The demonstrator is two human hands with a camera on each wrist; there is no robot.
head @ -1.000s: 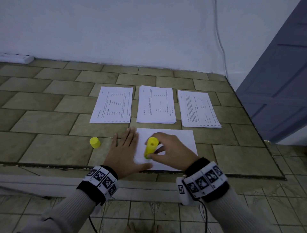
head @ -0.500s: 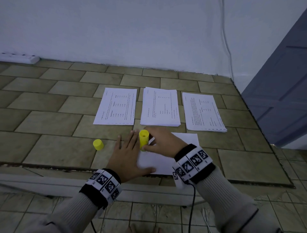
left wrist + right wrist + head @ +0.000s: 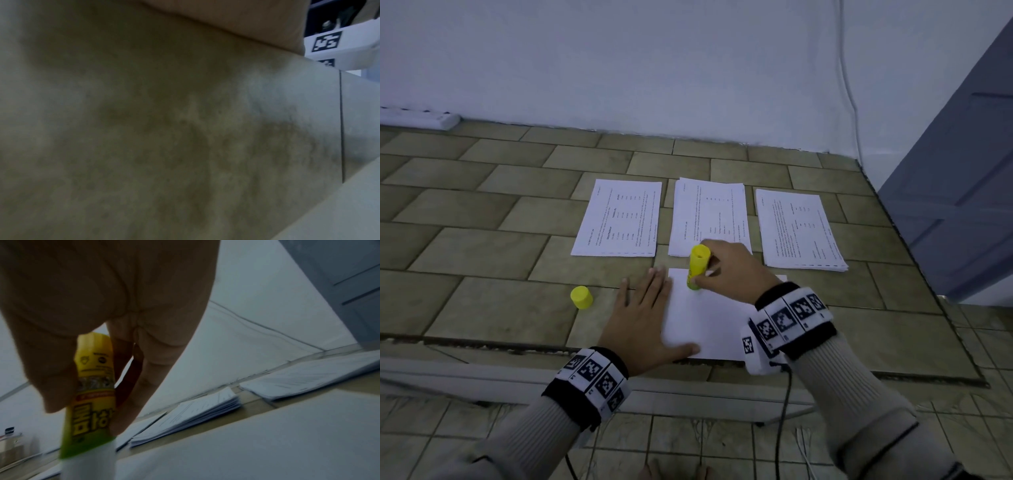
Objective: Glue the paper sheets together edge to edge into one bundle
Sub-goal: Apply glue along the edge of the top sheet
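A blank white sheet (image 3: 709,322) lies on the tiled floor in front of me. My left hand (image 3: 643,308) lies flat, fingers straight, pressing the sheet's left edge. My right hand (image 3: 726,270) grips a yellow glue stick (image 3: 698,265) upright, its white tip down on the sheet near the far left corner. In the right wrist view the glue stick (image 3: 92,395) sits between thumb and fingers, tip touching the paper (image 3: 267,443). Three printed paper stacks lie beyond: left (image 3: 621,219), middle (image 3: 710,212), right (image 3: 799,229). The left wrist view shows only blurred floor.
The yellow glue cap (image 3: 581,297) stands on the tiles left of my left hand. A grey door (image 3: 962,192) is at the right, a white wall behind, a white power strip (image 3: 417,118) at far left. A step edge (image 3: 482,346) runs just below the sheet.
My right hand has carried the glue stick from the sheet's middle left to its far left corner, then slightly nearer along the edge. The left hand has stayed flat on the sheet.
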